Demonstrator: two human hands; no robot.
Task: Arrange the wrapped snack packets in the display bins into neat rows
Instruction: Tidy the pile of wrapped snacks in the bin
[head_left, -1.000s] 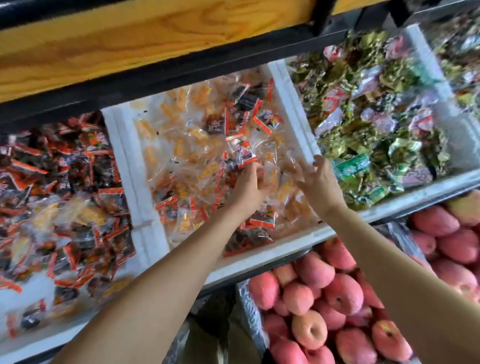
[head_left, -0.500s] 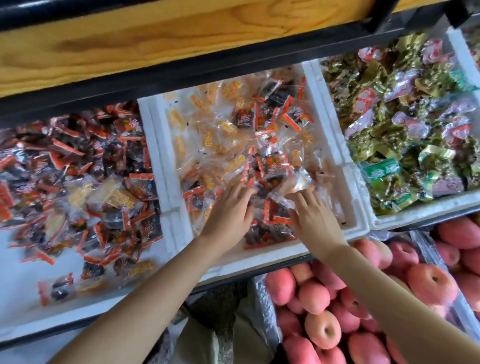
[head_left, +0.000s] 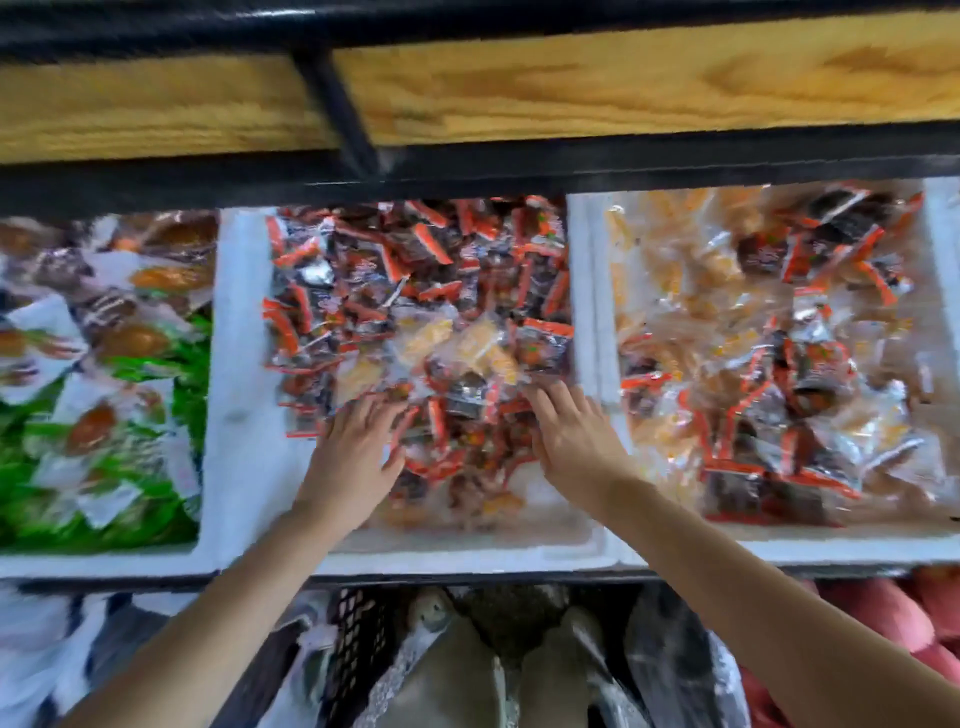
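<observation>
The left hand (head_left: 358, 452) and right hand (head_left: 576, 441) rest flat, fingers straight, gripping nothing, on jumbled red-and-dark plastic-wrapped snack packets (head_left: 415, 270) heaped under and beyond them in the white foam bin (head_left: 239, 364), likely to rake them level.

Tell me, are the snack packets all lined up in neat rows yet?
Not yet. Done: no bin shows rows. In hand: the left hand and right hand lie flat on the jumbled red-and-black wrapped packets in the middle white foam bin. To do: that heap, the mixed clear-yellow and red packets in the right white foam bin, and the green-and-white packets in the left bin.
</observation>
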